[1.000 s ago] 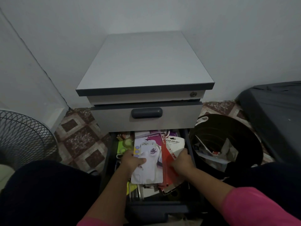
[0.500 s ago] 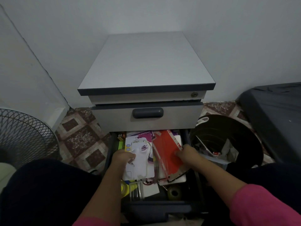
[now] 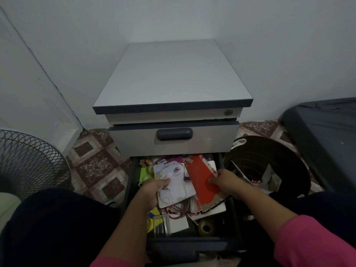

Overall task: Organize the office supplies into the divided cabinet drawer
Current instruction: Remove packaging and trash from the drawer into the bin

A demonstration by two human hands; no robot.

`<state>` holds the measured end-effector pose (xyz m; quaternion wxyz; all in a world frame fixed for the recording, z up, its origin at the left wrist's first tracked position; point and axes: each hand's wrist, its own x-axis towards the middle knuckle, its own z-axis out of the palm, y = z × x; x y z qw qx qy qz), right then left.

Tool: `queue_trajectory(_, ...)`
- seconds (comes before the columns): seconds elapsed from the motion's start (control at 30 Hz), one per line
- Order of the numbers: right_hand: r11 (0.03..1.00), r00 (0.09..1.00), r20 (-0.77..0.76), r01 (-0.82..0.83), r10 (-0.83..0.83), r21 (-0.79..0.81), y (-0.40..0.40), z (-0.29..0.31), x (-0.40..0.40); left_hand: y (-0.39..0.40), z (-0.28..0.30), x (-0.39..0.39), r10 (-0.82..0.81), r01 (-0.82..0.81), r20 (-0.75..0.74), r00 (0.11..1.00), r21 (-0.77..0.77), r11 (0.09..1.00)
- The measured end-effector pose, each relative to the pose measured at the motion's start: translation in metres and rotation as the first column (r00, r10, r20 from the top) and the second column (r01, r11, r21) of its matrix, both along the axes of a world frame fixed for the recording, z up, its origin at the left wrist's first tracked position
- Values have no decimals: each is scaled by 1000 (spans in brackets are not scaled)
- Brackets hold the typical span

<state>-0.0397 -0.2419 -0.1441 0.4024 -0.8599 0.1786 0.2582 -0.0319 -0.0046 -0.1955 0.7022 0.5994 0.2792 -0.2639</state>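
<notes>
Lying with its long axis running from the drawer's back toward the person, the red card pack point(image 3: 202, 182) tilts up on its right side over a loose heap of packets, and the right hand point(image 3: 225, 183) holds it at that right edge, fingertips curled onto the red face and the thumb, as far as can be seen, behind. Just beside it on the left, overlapping the same heap, sits the white blister pack point(image 3: 173, 184), its long axis also front to back; the left hand point(image 3: 152, 191) grips its near left corner, thumb on top. Both packs hang over the middle of the open lower drawer point(image 3: 133, 189), touching or nearly touching along their inner edges. Each hand is plainly the nearer one to its own pack, so the next move likely turns on parting them sideways or lifting one clear. Under and in front of them lie a tape roll point(image 3: 207, 226), a yellow item point(image 3: 154, 218) and a green pad point(image 3: 144, 172) at the left wall. The cabinet point(image 3: 173, 78) stands above, with a black bin point(image 3: 269, 164) to the right.
</notes>
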Motion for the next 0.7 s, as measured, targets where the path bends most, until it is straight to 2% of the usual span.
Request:
queue_trajectory(0.2, 996, 999, -36, 13, -10, 84, -3, 7, 2, 9, -7, 5, -32, 28, 66, 997, 51, 998)
queue_trajectory(0.3, 994, 995, -96, 10, 0, 107, -13, 17, 5, 19, -8, 12, -39, 34, 51, 998, 86, 996)
queue_trajectory(0.43, 996, 991, -133, -3, 15, 89, -29, 29, 7, 23, 6, 5, -4, 3, 17, 1000, 18, 1000)
queue_trajectory(0.7, 994, 982, -175, -56, 71, 89, -74, 60, 7, 13, 15, 6, -184, 181, -16, 983, -125, 976)
